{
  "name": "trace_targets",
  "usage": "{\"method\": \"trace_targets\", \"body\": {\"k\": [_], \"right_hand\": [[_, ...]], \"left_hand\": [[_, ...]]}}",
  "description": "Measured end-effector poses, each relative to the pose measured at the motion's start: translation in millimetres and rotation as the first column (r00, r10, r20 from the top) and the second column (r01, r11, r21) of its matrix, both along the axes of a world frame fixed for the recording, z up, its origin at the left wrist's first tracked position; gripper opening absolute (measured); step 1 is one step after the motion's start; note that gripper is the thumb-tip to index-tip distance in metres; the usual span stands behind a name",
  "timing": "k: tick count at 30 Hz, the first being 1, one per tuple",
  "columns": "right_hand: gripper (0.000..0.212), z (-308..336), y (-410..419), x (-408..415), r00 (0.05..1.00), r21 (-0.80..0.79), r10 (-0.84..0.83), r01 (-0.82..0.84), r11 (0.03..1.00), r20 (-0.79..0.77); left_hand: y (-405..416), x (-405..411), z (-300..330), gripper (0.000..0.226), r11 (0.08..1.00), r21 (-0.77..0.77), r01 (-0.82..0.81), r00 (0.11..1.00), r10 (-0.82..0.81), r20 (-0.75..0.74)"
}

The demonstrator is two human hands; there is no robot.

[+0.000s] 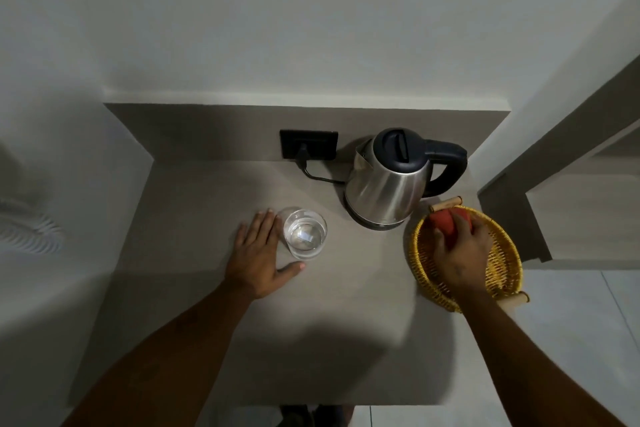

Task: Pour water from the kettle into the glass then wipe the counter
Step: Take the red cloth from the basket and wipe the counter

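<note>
A steel kettle [389, 187] with a black lid and handle stands on its base at the back right of the grey counter [214, 322]. A clear glass [304, 233] holding water stands left of it. My left hand [259, 256] lies flat on the counter, fingers spread, right beside the glass on its left. My right hand [459, 253] reaches into a yellow wicker basket [502, 270] at the counter's right edge and grips a red cloth [445, 220] there.
A black wall socket [308, 144] behind the counter holds the kettle's plug, and the cord runs along the counter to the base. The basket has wooden handles at front and back. The counter drops to a tiled floor on the right. A grey cabinet stands at far right.
</note>
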State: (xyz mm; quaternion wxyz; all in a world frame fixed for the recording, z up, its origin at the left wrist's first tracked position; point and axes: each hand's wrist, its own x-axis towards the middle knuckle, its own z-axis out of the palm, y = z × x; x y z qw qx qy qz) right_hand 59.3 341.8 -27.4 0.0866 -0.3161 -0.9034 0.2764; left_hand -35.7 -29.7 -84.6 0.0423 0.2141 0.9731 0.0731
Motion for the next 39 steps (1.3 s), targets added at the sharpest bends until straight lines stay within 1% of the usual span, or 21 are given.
{"method": "trace_targets", "body": {"k": [2, 4, 6, 8, 9, 11, 12, 14, 15, 17, 19, 22, 24, 26, 28, 30, 32, 34, 36, 37, 39], "right_hand": [[0.056, 9, -23, 2, 0.991, 0.068, 0.047, -0.038, 0.997, -0.125], [0.058, 9, -56, 7, 0.976, 0.132, 0.157, -0.138, 0.982, -0.15], [0.059, 2, -91, 10, 0.954, 0.165, 0.285, -0.268, 0.949, -0.089], [0.057, -12, -117, 12, 0.918, 0.163, 0.396, -0.393, 0.905, 0.013], [0.056, -20, -125, 13, 0.898, 0.158, 0.436, -0.441, 0.884, 0.066], [0.058, -32, -132, 12, 0.878, 0.168, 0.46, -0.477, 0.862, 0.134], [0.059, -36, -132, 11, 0.879, 0.177, 0.454, -0.475, 0.862, 0.147], [0.061, -41, -130, 9, 0.88, 0.186, 0.447, -0.471, 0.862, 0.157], [0.061, -43, -130, 9, 0.88, 0.179, 0.449, -0.472, 0.863, 0.157], [0.062, -43, -131, 11, 0.878, 0.165, 0.452, -0.475, 0.865, 0.155], [0.062, -42, -134, 13, 0.872, 0.156, 0.462, -0.484, 0.861, 0.159], [0.059, -42, -150, 22, 0.827, 0.136, 0.54, -0.56, 0.817, 0.157], [0.059, -43, -169, 30, 0.76, 0.129, 0.629, -0.648, 0.75, 0.163], [0.058, -46, -194, 26, 0.674, 0.132, 0.723, -0.738, 0.661, 0.151], [0.056, -45, -214, 4, 0.623, 0.135, 0.775, -0.782, 0.609, 0.112], [0.056, -39, -223, -29, 0.626, 0.143, 0.776, -0.777, 0.613, 0.078], [0.054, -33, -214, -59, 0.686, 0.141, 0.722, -0.726, 0.673, 0.089], [0.051, -30, -191, -71, 0.763, 0.142, 0.637, -0.647, 0.749, 0.111], [0.052, -31, -170, -57, 0.81, 0.157, 0.574, -0.586, 0.795, 0.119], [0.053, -32, -162, -42, 0.813, 0.167, 0.571, -0.582, 0.796, 0.115], [0.055, -38, -156, 0, 0.784, 0.172, 0.61, -0.621, 0.765, 0.114]], "left_hand": [[-1, -2, -1, 0.116, 1.0, -0.007, 0.001, 1.0, -0.001, 0.016], [0, -3, -2, 0.116, 1.0, -0.021, 0.003, 0.999, -0.002, 0.032], [-1, -3, -4, 0.116, 1.0, -0.022, -0.005, 0.999, 0.005, 0.032], [-1, -4, -4, 0.117, 1.0, -0.019, -0.007, 0.999, 0.007, 0.046], [-1, -4, -3, 0.118, 1.0, -0.018, -0.009, 0.998, 0.009, 0.054], [2, -6, -1, 0.123, 1.0, 0.002, -0.024, 0.996, 0.024, 0.09], [3, -8, 2, 0.127, 0.998, 0.041, -0.043, 0.991, 0.037, 0.13], [8, -12, 12, 0.132, 0.969, 0.218, -0.112, 0.965, 0.054, 0.255], [11, -13, 17, 0.129, 0.934, 0.324, -0.152, 0.952, 0.049, 0.303], [19, -13, 27, 0.115, 0.869, 0.462, -0.178, 0.955, 0.039, 0.294], [29, -13, 35, 0.099, 0.85, 0.503, -0.158, 0.97, 0.039, 0.239], [36, -13, 47, 0.089, 0.843, 0.515, -0.157, 0.972, 0.039, 0.232], [31, -14, 56, 0.084, 0.828, 0.536, -0.165, 0.977, 0.063, 0.202], [19, -17, 67, 0.083, 0.811, 0.552, -0.193, 0.977, 0.104, 0.188], [6, -21, 79, 0.081, 0.763, 0.615, -0.198, 0.978, 0.113, 0.173], [-9, -26, 92, 0.08, 0.736, 0.646, -0.203, 0.978, 0.127, 0.163], [-25, -30, 102, 0.08, 0.773, 0.6, -0.205, 0.979, 0.156, 0.133], [-38, -30, 105, 0.082, 0.792, 0.568, -0.225, 0.974, 0.179, 0.137], [-47, -28, 104, 0.083, 0.787, 0.57, -0.237, 0.971, 0.187, 0.146], [-50, -26, 103, 0.082, 0.779, 0.58, -0.236, 0.972, 0.19, 0.14], [-52, -22, 100, 0.081, 0.765, 0.598, -0.24, 0.971, 0.197, 0.138]]}}
